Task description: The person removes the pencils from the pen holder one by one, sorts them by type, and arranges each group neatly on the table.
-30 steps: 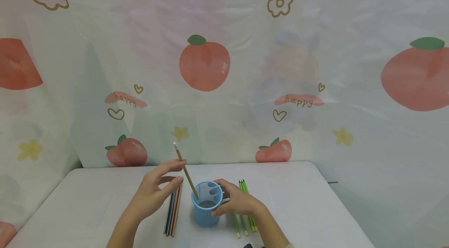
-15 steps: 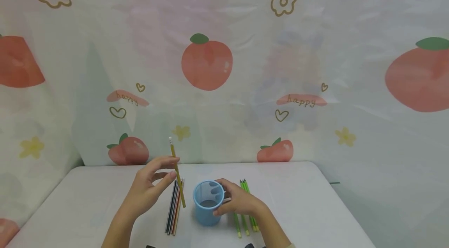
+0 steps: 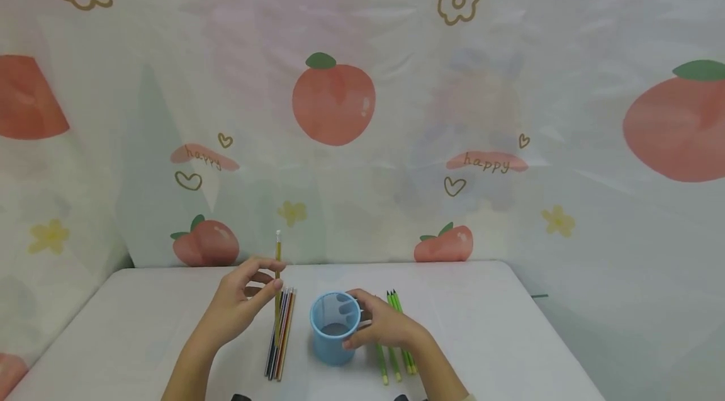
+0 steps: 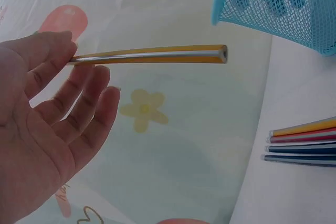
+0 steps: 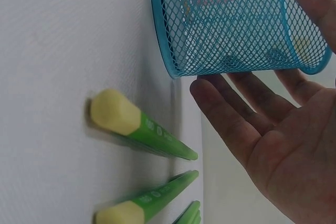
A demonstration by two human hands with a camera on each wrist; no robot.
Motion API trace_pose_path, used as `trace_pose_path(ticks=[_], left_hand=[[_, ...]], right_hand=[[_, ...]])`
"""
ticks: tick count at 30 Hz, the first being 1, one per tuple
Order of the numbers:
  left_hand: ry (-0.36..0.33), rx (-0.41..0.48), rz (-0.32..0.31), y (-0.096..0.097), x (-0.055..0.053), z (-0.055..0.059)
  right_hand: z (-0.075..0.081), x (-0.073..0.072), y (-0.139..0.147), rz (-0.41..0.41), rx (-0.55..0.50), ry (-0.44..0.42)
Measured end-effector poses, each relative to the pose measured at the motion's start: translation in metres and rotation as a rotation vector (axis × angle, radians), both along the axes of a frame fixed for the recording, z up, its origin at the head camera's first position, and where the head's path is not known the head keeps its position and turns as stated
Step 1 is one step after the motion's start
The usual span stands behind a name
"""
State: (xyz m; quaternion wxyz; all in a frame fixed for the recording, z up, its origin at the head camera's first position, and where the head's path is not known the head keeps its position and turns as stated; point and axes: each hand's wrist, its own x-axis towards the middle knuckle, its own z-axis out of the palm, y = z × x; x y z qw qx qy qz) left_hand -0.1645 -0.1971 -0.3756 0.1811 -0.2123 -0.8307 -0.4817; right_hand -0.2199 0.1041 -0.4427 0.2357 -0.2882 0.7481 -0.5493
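Note:
My left hand (image 3: 235,303) pinches a yellow pencil (image 3: 278,250) between thumb and fingertips. The pencil stands nearly upright, white eraser end up, in front of several coloured pencils (image 3: 274,363) lying on the table. Its blunt lower end (image 4: 224,54) shows in the left wrist view, apart from the cup. A light-blue mesh pen cup (image 3: 334,349) stands upright in the middle, with no pencil visible inside. Around its right side, my right hand (image 3: 391,324) holds it with thumb and fingers; part of those fingers shows through the mesh.
Several green pencils (image 3: 394,366) with yellow ends lie on the white table (image 3: 487,332), right of the cup and partly behind the right forearm. A fruit-patterned curtain (image 3: 385,199) hangs behind the table and along its sides.
The yellow pencil's lower end has come out of the cup. My left hand has carried it left over the lying pencils and turned it upright. The right hand and cup have stayed put.

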Motion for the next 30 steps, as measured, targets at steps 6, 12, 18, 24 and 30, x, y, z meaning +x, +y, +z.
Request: trace_pose_path(ticks=[6,12,18,24,30], left_hand=[[-0.051,-0.012,0.035,-0.005,-0.004,-0.009],[-0.141,-0.051,0.064,-0.009,-0.011,-0.020],[-0.260,-0.034,0.061,-0.014,-0.017,-0.030],[-0.388,-0.008,0.064,-0.018,-0.026,-0.045],[-0.492,-0.029,0.069,-0.020,-0.031,-0.061]], right_hand=[[0.000,0.000,0.000,-0.002,0.010,0.006],[-0.001,0.001,0.000,-0.009,0.001,-0.023],[-0.002,0.000,-0.001,-0.007,-0.006,-0.025],[-0.001,0.000,-0.001,-0.012,-0.003,-0.025],[0.000,0.001,0.000,-0.014,-0.001,-0.017]])
